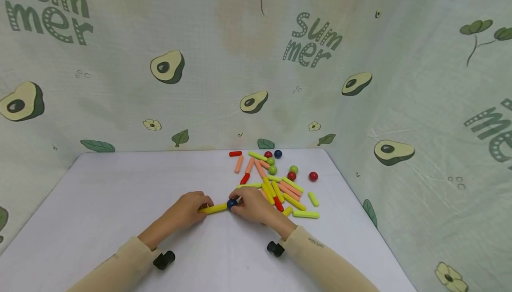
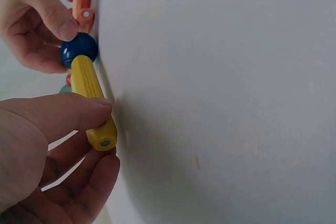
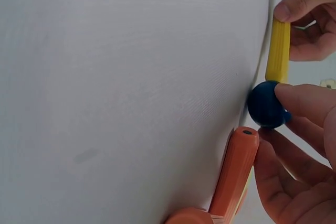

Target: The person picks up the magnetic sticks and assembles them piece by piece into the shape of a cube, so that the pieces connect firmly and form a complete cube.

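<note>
Between thumb and fingers my left hand [image 1: 190,210] pinches a yellow magnetic rod [image 2: 90,80] near one end, where a small metal disc shows in the tip. The rod's other end meets a dark blue ball [image 3: 266,104]. My right hand [image 1: 254,205] pinches that ball with thumb and fingertips. Rod and ball form one line low over the white table. In the right wrist view an orange rod [image 3: 234,174] lies just below the right fingertips.
A loose pile of yellow, orange, red and lime rods [image 1: 290,190] spreads behind and right of my right hand. Red balls [image 1: 313,176], green balls [image 1: 273,170] and another blue ball [image 1: 278,154] lie among them. A printed cloth [image 1: 208,70] hangs behind the white table [image 1: 120,185].
</note>
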### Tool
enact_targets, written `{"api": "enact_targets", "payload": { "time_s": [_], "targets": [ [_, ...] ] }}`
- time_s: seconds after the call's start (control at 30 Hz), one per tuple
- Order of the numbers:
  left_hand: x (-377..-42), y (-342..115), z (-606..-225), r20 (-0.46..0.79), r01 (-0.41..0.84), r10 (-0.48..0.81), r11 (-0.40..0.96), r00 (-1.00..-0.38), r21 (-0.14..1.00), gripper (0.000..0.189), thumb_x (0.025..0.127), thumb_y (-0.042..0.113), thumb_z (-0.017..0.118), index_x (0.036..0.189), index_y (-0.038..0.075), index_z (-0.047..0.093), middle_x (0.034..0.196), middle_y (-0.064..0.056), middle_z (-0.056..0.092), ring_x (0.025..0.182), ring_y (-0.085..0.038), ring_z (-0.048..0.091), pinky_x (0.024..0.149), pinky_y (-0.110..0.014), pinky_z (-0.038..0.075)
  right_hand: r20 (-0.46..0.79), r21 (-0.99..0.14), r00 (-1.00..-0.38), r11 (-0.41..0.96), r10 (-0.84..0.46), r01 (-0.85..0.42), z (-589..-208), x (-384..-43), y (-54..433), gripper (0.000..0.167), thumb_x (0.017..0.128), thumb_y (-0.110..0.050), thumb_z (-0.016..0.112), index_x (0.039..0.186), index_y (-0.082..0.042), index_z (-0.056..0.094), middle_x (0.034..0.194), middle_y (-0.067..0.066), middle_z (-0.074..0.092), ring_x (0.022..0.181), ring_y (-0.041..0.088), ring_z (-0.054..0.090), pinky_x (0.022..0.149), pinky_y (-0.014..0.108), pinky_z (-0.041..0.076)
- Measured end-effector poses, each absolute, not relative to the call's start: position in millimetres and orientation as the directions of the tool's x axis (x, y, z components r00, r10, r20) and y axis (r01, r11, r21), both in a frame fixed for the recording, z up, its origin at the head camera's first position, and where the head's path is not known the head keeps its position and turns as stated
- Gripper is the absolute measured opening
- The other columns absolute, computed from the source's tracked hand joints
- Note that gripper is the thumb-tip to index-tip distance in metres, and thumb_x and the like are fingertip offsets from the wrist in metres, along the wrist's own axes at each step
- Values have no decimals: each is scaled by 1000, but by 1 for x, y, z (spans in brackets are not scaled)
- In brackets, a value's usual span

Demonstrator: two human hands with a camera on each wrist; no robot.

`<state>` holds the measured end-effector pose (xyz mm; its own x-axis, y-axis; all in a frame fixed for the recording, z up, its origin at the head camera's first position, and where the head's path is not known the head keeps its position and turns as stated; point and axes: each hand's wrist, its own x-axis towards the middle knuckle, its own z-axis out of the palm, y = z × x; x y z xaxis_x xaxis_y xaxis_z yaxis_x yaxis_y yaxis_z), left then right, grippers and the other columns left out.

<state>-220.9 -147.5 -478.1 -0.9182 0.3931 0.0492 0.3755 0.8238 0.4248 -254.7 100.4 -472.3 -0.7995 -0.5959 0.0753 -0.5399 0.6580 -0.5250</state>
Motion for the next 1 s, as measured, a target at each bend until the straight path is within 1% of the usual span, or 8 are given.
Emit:
{"api": "enact_targets", "payload": {
  "time_s": [0.13,0.33,0.47,0.57,0.7,0.83,1.0],
  "targets": [
    [-220,-148,-477,52,385,403,817,-914,430,22,85,2,86,104,13,79,86,6,64,80,-11,57,78,-35,54,85,-524,-822,676,-563,-518,-471,-255,99,25,98,-23,80,120,-13,76,107,-3,74,91,11,65,82,19,54],
    [-216,-150,-477,40,377,406,802,-913,463,25,84,6,89,105,14,77,84,7,63,79,-11,55,75,-34,52,105,-516,-842,695,-529,-501,-471,-255,96,24,95,-27,83,114,-14,77,96,-1,72,83,9,59,76,21,51],
    [-213,-153,-480,16,367,418,777,-908,512,27,84,13,90,107,15,76,84,8,62,77,-10,54,70,-29,49,88,-556,-845,678,-528,-481,-472,-257,95,24,95,-24,83,115,-13,76,98,-1,74,83,7,60,77,20,53],
    [-215,-155,-482,-3,340,409,762,-912,551,26,87,24,89,108,16,77,83,9,62,75,-10,54,67,-27,48,59,-606,-843,651,-535,-456,-473,-261,96,22,96,-20,82,116,-13,77,101,-1,76,87,7,63,80,20,54],
    [-220,-157,-484,-11,290,366,755,-931,588,26,92,33,85,110,16,77,85,10,65,75,-9,57,68,-27,50,37,-656,-821,606,-570,-450,-474,-269,96,21,95,-16,82,116,-13,77,103,-2,77,87,6,66,81,20,56],
    [-228,-158,-487,15,275,338,739,-941,615,26,94,29,83,115,15,77,91,10,69,81,-9,60,73,-29,54,38,-679,-791,565,-611,-469,-479,-279,97,22,95,-15,82,117,-16,77,105,-5,77,86,5,66,80,19,56],
    [-237,-157,-492,44,275,327,704,-944,655,27,94,24,83,119,16,76,101,9,75,90,-9,66,83,-33,58,68,-701,-728,487,-682,-521,-485,-286,96,23,95,-15,83,117,-19,78,105,-9,76,84,6,66,80,21,57]
  ]
}}
